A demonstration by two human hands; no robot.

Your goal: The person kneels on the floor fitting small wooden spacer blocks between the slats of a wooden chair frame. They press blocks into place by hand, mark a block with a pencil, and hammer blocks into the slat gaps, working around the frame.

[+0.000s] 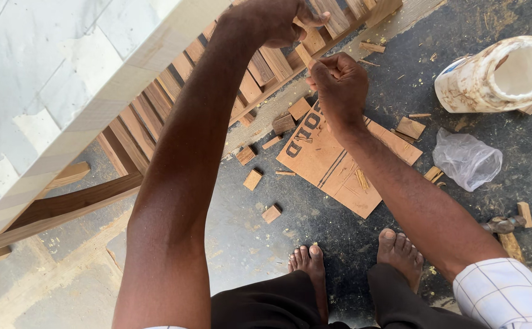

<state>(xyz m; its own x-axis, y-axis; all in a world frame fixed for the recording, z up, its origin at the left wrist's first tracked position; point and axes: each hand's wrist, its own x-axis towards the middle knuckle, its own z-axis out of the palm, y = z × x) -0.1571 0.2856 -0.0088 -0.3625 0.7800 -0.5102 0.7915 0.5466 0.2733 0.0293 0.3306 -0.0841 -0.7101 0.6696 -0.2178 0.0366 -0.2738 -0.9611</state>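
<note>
**Left hand** (272,21): at 12 o'clock, top edge of view. Fingers curled closed over the slats of a wooden slatted frame (174,82); what lies inside the grip cannot be made out.

**Right hand** (339,88): just right of centre, at about 1 o'clock, close below the left hand. Closed in a fist, fingertips pinched at the upper end; any small thing held there is too small to tell. A short wooden slat (304,53) stands just above the knuckles, between the two hands.

**Wooden slatted frame**: runs from 9 o'clock up to 12 o'clock, tilted, with a pale broad rail along its upper left side and dark brown slats set in a row.

**Cardboard sheet** (333,164): flat on the floor at centre, below the right hand, printed in dark ink.

**Wood offcuts** (252,179): small blocks scattered on the floor around the cardboard, from 12 to 6 o'clock.

**White stained container** (497,76): on its side at 2 o'clock, open mouth facing right.

**Clear plastic bag** (466,159): crumpled, at 3 o'clock, below the container.

**Hammer** (503,226): at 4 o'clock, partly hidden behind the right forearm.

**Bare feet** (307,259): at 6 o'clock, on the dark, dusty floor.
</note>
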